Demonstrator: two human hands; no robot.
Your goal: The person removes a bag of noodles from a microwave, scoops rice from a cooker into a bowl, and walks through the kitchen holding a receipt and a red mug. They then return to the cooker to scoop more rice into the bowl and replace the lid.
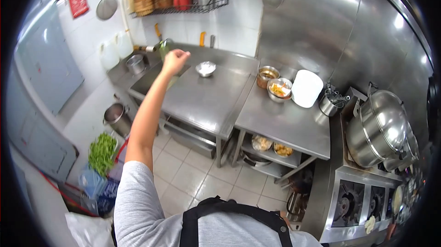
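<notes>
My left hand (176,62) is stretched out over the steel sink counter (197,97), its fingers curled together. I cannot tell what, if anything, is between them. Just right of the hand stands a small metal bowl (206,69) with white contents. A green glass bottle (164,47) shows right behind the fingers, partly hidden by them. The sink basin (149,81) lies under my forearm, with a metal pot (135,64) at its left. My right hand is out of sight.
On the right-hand steel table (280,123) are food bowls (279,90), a white container (307,88) and a utensil pot (328,103). Large steel pots (376,127) stand beside gas burners (347,203). Leafy greens (102,153) and a bin-like pot (117,118) are low at left.
</notes>
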